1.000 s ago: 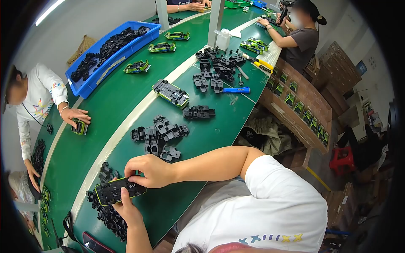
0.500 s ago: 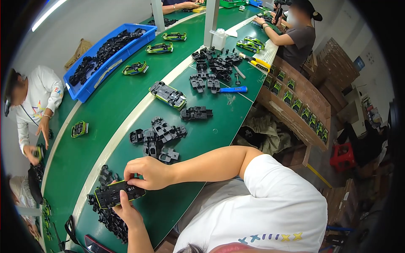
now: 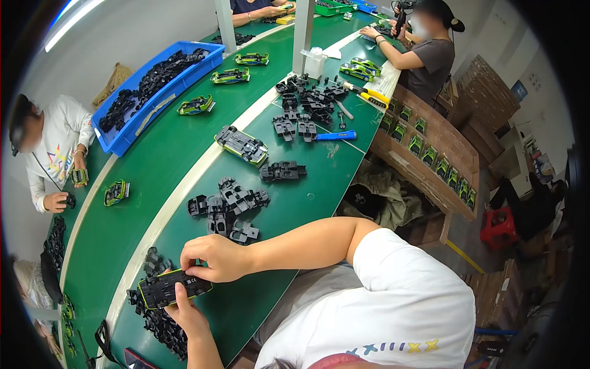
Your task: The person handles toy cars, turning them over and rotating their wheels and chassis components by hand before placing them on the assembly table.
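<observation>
A toy car (image 3: 165, 289), turned underside up, shows its black chassis and thin green edges. My left hand (image 3: 187, 312) grips it from below, with the thumb on the chassis. At the car's right end my right hand (image 3: 216, 258) has its fingers bent and pressed on the chassis edge. Under and beside the car lies a heap of small black parts (image 3: 161, 329). Beyond my right hand is a group of grey-black interior parts (image 3: 230, 200). Farther up, another upturned car (image 3: 241, 146) rests next to a black part (image 3: 283, 171).
A blue bin (image 3: 117, 144) of black parts stands across the green table. More cars (image 3: 196, 105) lie on the belt. A blue-handled tool (image 3: 336, 136) and yellow-handled cutters (image 3: 373, 98) are at the right. Co-workers sit at the left and far right.
The co-worker at the left has drawn back from the car on the belt and now holds another one. My hands keep nearly the same grip. The view has shifted slightly.
</observation>
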Demonstrator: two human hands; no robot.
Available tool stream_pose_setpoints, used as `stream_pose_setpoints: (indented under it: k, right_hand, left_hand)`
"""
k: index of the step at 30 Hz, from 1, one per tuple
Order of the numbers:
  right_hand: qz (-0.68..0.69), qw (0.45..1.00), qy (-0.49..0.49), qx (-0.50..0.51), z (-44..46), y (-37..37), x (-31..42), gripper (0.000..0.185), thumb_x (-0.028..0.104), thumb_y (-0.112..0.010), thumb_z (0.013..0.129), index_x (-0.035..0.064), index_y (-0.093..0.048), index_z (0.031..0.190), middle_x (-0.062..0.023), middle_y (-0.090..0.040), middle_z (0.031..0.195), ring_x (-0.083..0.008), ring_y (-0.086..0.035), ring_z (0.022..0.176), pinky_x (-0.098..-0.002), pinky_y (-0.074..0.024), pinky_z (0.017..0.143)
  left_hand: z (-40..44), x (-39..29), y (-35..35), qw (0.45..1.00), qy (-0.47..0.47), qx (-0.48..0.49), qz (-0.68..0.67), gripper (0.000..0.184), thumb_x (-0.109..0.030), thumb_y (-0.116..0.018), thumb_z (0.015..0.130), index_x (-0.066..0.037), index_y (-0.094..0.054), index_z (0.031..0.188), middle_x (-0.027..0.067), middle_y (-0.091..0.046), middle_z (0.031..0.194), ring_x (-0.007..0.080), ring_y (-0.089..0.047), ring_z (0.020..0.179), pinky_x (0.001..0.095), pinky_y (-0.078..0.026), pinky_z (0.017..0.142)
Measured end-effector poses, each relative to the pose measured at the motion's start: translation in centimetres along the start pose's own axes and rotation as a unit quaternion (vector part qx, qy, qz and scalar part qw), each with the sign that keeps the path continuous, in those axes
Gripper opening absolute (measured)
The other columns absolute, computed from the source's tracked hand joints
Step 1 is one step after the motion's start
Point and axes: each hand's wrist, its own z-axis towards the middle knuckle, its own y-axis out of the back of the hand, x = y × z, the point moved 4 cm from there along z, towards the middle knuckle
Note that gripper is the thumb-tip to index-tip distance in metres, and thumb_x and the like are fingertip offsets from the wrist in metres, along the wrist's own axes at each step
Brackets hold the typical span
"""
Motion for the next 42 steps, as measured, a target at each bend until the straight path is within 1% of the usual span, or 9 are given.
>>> stream_pose_setpoints:
  k: [15,19,24,26,32,36,39,41,42]
  right_hand:
    - [0.023,0.998,-0.048,0.024,0.2,0.3,0.5,0.014,0.007,-0.066,0.080,0.0028,-0.062,0.093,-0.0100,-0.064,0.088,-0.0219,-0.064,0.080,-0.0317,-0.0525,0.064]
    - [0.019,0.997,-0.062,0.031,0.2,-0.1,-0.4,0.017,0.010,-0.066,0.081,0.0033,-0.063,0.096,-0.0112,-0.066,0.087,-0.0239,-0.066,0.080,-0.0327,-0.0514,0.068]
    - [0.071,0.990,-0.110,0.052,0.5,-0.4,-0.4,0.018,0.007,-0.068,0.082,0.0013,-0.063,0.099,-0.0089,-0.067,0.092,-0.0172,-0.066,0.086,-0.0281,-0.0521,0.071]
    - [0.084,0.988,-0.121,0.050,0.6,-0.4,-0.3,0.017,0.004,-0.068,0.082,0.0000,-0.063,0.098,-0.0089,-0.067,0.095,-0.0170,-0.066,0.087,-0.0273,-0.0525,0.072]
    - [0.383,0.854,-0.334,0.115,0.4,-0.8,-2.2,0.040,0.004,-0.070,0.082,0.0029,-0.051,0.117,-0.0096,-0.061,0.104,-0.0163,-0.061,0.095,-0.0283,-0.0509,0.081]
    - [0.350,0.835,-0.381,0.189,-0.1,-1.1,-2.1,0.048,0.002,-0.072,0.078,0.0033,-0.048,0.120,-0.0120,-0.059,0.110,-0.0173,-0.059,0.099,-0.0327,-0.0497,0.087]
    - [0.330,0.881,-0.286,0.183,0.6,-0.7,-0.2,0.051,0.000,-0.072,0.076,0.0035,-0.048,0.121,-0.0125,-0.060,0.111,-0.0171,-0.060,0.097,-0.0327,-0.0494,0.088]
    - [0.186,0.958,-0.158,0.152,0.7,0.2,-0.6,0.051,0.002,-0.072,0.075,0.0039,-0.049,0.121,-0.0128,-0.060,0.114,-0.0140,-0.061,0.081,-0.0282,-0.0502,0.076]
    - [0.260,0.939,-0.158,0.160,0.7,0.4,-0.5,0.049,0.010,-0.071,0.078,0.0035,-0.049,0.121,-0.0134,-0.060,0.116,-0.0130,-0.059,0.077,-0.0266,-0.0494,0.071]
  left_hand:
    - [0.1,-1.3,-0.3,0.999,-0.008,0.001,-0.046,0.048,-0.014,-0.059,0.088,0.005,-0.043,0.130,0.0144,-0.056,0.116,0.0211,-0.059,0.102,0.0340,-0.047,0.091]
    - [0.6,-1.1,-0.4,1.000,-0.013,-0.001,0.003,0.045,-0.009,-0.064,0.084,0.003,-0.049,0.125,0.0099,-0.060,0.110,0.0172,-0.059,0.100,0.0315,-0.046,0.091]
    - [0.6,-0.9,-0.5,0.999,-0.037,0.012,-0.023,0.040,-0.002,-0.066,0.084,0.000,-0.050,0.120,0.0071,-0.060,0.111,0.0144,-0.057,0.103,0.0318,-0.046,0.093]
    - [0.5,-1.8,-0.6,0.999,-0.046,0.025,-0.014,0.039,-0.002,-0.067,0.083,0.000,-0.051,0.118,0.0059,-0.061,0.105,0.0124,-0.060,0.095,0.0299,-0.049,0.085]
    - [0.7,-2.1,-0.3,0.994,-0.015,0.075,-0.078,0.035,-0.009,-0.067,0.084,-0.001,-0.053,0.115,0.0053,-0.063,0.098,0.0113,-0.062,0.087,0.0282,-0.052,0.078]
    - [0.6,-2.1,0.0,0.996,0.012,0.069,-0.053,0.031,-0.018,-0.063,0.087,0.000,-0.056,0.111,0.0079,-0.063,0.095,0.0158,-0.062,0.088,0.0317,-0.051,0.080]
    - [1.9,-2.0,1.3,0.993,0.056,0.012,-0.107,0.030,-0.025,-0.060,0.088,0.000,-0.059,0.105,0.0098,-0.063,0.088,0.0174,-0.064,0.079,0.0324,-0.054,0.073]
    - [2.2,-2.6,1.6,0.992,0.051,0.021,-0.111,0.032,-0.028,-0.058,0.089,0.000,-0.059,0.105,0.0104,-0.063,0.087,0.0180,-0.065,0.077,0.0333,-0.055,0.069]
    - [2.1,-2.6,1.5,0.991,0.061,0.027,-0.114,0.033,-0.029,-0.058,0.089,0.000,-0.058,0.105,0.0099,-0.063,0.087,0.0177,-0.065,0.077,0.0337,-0.055,0.069]
